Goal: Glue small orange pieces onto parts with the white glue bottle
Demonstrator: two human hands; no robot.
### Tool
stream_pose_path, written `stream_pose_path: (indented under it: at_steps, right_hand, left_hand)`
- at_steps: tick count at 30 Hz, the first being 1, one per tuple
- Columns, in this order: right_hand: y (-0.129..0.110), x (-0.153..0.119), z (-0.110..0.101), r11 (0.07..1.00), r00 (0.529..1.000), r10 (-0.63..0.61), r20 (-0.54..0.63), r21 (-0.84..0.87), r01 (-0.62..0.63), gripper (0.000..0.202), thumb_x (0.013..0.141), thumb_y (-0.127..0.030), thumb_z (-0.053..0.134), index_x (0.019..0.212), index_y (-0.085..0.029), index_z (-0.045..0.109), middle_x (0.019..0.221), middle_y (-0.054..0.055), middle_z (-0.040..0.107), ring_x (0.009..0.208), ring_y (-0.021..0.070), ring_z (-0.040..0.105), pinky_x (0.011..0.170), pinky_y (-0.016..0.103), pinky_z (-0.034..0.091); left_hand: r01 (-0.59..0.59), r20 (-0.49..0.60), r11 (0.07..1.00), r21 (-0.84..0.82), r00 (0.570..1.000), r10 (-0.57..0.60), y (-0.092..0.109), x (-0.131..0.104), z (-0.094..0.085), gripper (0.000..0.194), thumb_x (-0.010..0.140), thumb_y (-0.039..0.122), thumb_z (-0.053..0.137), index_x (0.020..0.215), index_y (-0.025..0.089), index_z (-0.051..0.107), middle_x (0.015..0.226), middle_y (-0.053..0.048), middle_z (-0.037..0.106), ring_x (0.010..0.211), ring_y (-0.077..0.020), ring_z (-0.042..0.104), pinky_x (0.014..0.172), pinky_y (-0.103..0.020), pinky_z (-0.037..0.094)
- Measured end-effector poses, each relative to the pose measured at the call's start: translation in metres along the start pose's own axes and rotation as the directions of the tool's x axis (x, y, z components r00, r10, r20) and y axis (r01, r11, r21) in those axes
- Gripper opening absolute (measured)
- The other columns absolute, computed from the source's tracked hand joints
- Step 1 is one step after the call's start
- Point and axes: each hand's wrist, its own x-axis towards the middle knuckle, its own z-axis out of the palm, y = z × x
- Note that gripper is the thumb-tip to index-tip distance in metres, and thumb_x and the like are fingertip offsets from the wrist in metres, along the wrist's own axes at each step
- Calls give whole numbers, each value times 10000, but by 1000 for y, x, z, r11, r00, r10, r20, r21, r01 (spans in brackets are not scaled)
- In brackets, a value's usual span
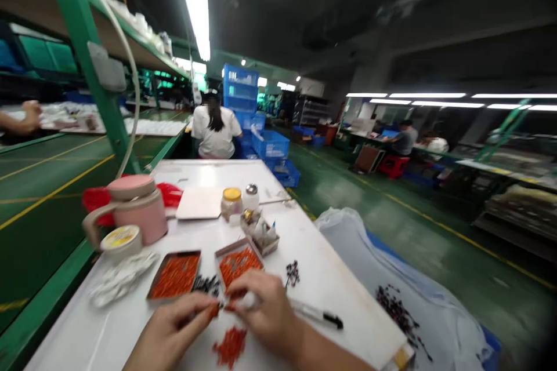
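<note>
My left hand [185, 322] is pinched at the tips on a small orange piece, just above the white table [191, 353]. Facing it, my right hand [270, 307] pinches a small orange-red piece, nearly touching the left fingertips. A whitish object shows between its finger and thumb, blurred. From behind this hand sticks a pen-like tool [315, 314] with a black end; whether it is held I cannot tell. Below my hands lies a pile of orange pieces [230, 346]. Beyond them are a left tray of orange pieces [149, 295], a right tray [217, 255], and small black parts [206, 284] between.
A pink jug [148, 214], a tape roll [122, 243] and a crumpled white cloth [124, 278] stand left. Jars [232, 206] and a small box [272, 248] are behind the trays. Right of the table, a plastic-lined bin [357, 255] holds dark parts. A person [216, 127] sits ahead.
</note>
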Motion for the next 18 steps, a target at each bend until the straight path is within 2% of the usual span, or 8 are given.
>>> stream_pose_path:
  at_steps: [2,4,6,9,11,14,16,18]
  right_hand:
    - [-8,1,-10,991,991,131,-20,17,-130,130,856,-317,662,847,-195,705,804,40,730,755,155,676,725,258,532]
    - [-8,1,-19,965,967,254,-32,81,-251,169,897,-359,616,858,-199,658,798,25,687,727,144,649,694,263,538]
    - [-5,2,-24,911,921,389,-28,159,-380,222,913,-422,592,897,-203,620,782,8,637,650,127,615,615,254,543]
    - [-6,3,-29,836,862,505,37,229,-499,310,906,-519,568,1015,-229,555,826,6,601,731,156,650,574,258,578]
    - [-12,5,-33,834,855,506,115,187,-519,387,920,-554,519,1161,-252,503,884,15,588,760,171,668,522,250,576]
    - [-23,12,-40,884,861,460,216,-19,-467,483,949,-524,484,1351,-258,461,949,42,634,702,151,678,552,259,593]
    - [-28,18,-43,916,875,401,271,-120,-383,456,961,-480,487,1357,-257,519,983,54,670,644,127,674,586,261,600]
    - [-29,22,-45,934,889,357,286,-129,-334,409,962,-445,503,1320,-262,579,1022,55,688,615,114,673,593,259,598]
  left_hand:
    - [-22,-70,1000,-2,997,22,14,-7,-3,239,816,454,682,840,239,784,970,-54,759,930,-233,674,891,-304,507]
    - [-56,-133,997,-44,990,50,23,-10,-3,178,823,381,693,818,226,781,971,-52,757,950,-218,668,895,-287,502]
    - [-71,-173,991,-117,984,50,25,-10,-2,134,821,322,703,832,217,787,998,-54,755,958,-202,669,883,-274,504]
    - [-87,-209,972,-216,977,41,22,-9,0,109,787,274,739,833,192,796,966,-68,757,940,-191,675,870,-277,510]
    - [-102,-223,960,-262,974,43,21,-9,1,118,779,265,747,836,175,797,946,-79,754,935,-192,675,865,-289,510]
    - [-108,-249,948,-300,968,32,23,-9,1,121,764,255,756,826,157,791,926,-86,743,904,-188,667,827,-295,507]
    - [-108,-255,944,-312,967,26,25,-9,1,115,755,249,761,807,149,785,898,-84,732,866,-180,656,790,-291,500]
    - [-109,-255,945,-309,966,28,26,-10,2,111,755,246,758,793,144,780,865,-81,720,833,-172,643,760,-286,492]
